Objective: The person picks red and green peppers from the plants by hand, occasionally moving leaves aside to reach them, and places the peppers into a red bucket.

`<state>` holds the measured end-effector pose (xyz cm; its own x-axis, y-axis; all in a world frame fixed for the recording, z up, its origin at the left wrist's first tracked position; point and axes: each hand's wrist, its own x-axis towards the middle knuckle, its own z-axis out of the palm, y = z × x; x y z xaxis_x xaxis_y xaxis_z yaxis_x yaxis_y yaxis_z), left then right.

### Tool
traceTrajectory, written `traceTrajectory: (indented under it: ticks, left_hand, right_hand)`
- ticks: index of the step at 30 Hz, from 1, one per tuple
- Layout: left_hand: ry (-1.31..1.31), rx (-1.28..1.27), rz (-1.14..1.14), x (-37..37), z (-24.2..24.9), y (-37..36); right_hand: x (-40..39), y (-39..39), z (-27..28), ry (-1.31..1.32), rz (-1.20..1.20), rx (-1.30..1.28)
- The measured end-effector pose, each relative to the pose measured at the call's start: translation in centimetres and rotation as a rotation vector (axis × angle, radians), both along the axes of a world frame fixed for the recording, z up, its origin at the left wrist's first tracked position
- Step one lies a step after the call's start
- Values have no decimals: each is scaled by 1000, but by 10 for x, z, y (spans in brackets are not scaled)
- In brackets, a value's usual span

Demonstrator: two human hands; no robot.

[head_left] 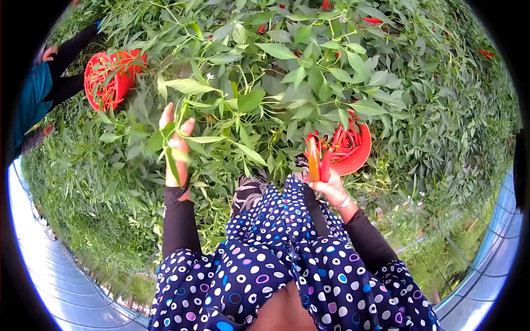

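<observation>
My right hand is closed around the lower ends of long chili peppers, an orange one and a red one, held upright. Just beyond it, a red bucket full of red chilies leans among the plants. My left hand reaches up into a chili plant, fingers apart around a stem. Leaves cover part of that hand, and I make out no picked chili in it.
At the far left, a person in a teal top is beside another red bucket of chilies. Dense foliage surrounds me, with red chilies showing in places. Pale sheeting lies at the lower edges.
</observation>
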<state>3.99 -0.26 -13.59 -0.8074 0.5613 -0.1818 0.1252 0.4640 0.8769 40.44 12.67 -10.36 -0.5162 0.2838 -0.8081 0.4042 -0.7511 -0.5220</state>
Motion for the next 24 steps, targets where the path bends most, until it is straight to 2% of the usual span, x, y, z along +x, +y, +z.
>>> traceTrajectory:
  ticks: [1, 2, 4, 5, 6, 8, 9, 10, 11, 12, 13, 14, 15, 17, 18, 19, 20, 21, 22, 24]
  left_hand:
    - [-83, -67, 110, -2, 25, 8]
    - [214, -207, 55, 2, 55, 23]
    - [134, -15, 193, 12, 77, 47]
    - [310, -7, 140, 24, 88, 66]
    - [487, -2, 87, 42, 99, 86]
    - [531, -43, -24, 75, 117, 126]
    - [566, 86, -203, 80, 105, 139]
    - [553, 102, -393, 87, 94, 153]
    - [478, 142, -526, 96, 74, 168]
    - [452, 72, -615, 108, 51, 180]
    - [490, -62, -673, 117, 18, 186]
    - [446, -360, -705, 127, -8, 188]
    - [192, -712, -789, 135, -7, 196]
    - [21, -815, -1024, 146, -55, 180]
    - [-42, -936, -1341, 157, -45, 180]
    - [-117, -694, -1358, 171, -66, 147]
    - [-197, -302, -1174, 194, -128, 91]
    - [-89, -319, -1338, 198, -45, 125]
    - [-318, -617, -1380, 210, -48, 122]
    - [-198, -558, -1586, 227, -102, 100]
  right_hand:
    - [32, -3, -13, -87, -58, 11]
    - [62, -8, -28, -174, -116, 20]
    - [118, -19, -72, -368, -182, 44]
    - [128, -16, -79, -461, -186, 78]
    - [150, -23, -108, -485, -200, 192]
    - [167, -25, -136, -745, -182, 390]
    - [164, -19, -140, -715, -104, 475]
    - [156, -10, -138, -682, -20, 558]
    - [123, 2, -110, -444, -238, 406]
    - [101, 14, -92, -271, -208, 368]
    - [79, 19, -82, -87, -231, 438]
    - [49, 32, -62, -25, -160, 379]
    - [19, 36, -49, 75, -194, 337]
    - [-36, 49, -24, 226, -39, 535]
    - [-60, 58, -12, 252, 48, 640]
    - [-80, 60, -23, 354, 61, 800]
    - [-97, 62, -30, 319, 91, 777]
    - [-110, 64, -51, 276, 160, 840]
    - [-119, 65, -78, 231, 229, 907]
    - [-113, 87, -111, -70, 745, 1100]
